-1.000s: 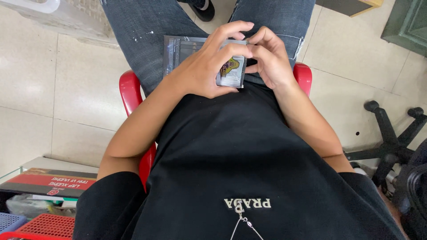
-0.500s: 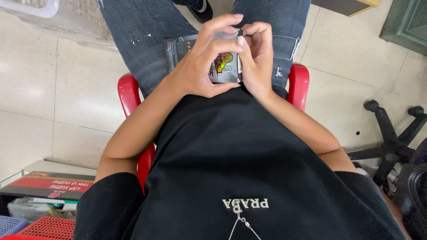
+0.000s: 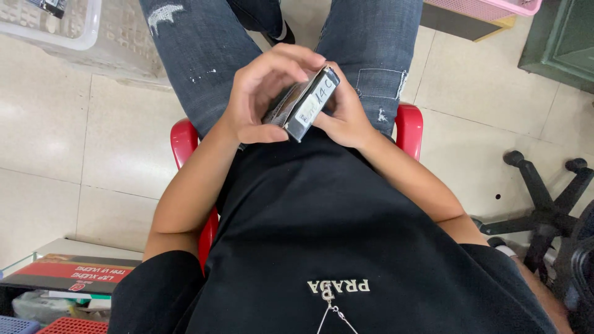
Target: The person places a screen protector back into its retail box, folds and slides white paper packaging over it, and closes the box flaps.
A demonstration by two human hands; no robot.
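1. Above the middle of the frame, over the lap, both hands close around a small flat black device [image 3: 304, 104] with a white label on its edge.
2. The left hand [image 3: 263, 99] curls over it from the left, thumb beneath.
3. The right hand [image 3: 343, 114] cups it from the right, fingers wrapped behind.
4. The person sits on a red chair [image 3: 409, 127]; blue jeans [image 3: 204, 59] fill the top.
5. A black chair base [image 3: 544, 204] stands at right, a clear plastic crate [image 3: 68, 31] upper left.

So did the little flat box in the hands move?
Yes. The small flat box has tipped onto its edge, held by both the left hand and right hand, above the red chair.
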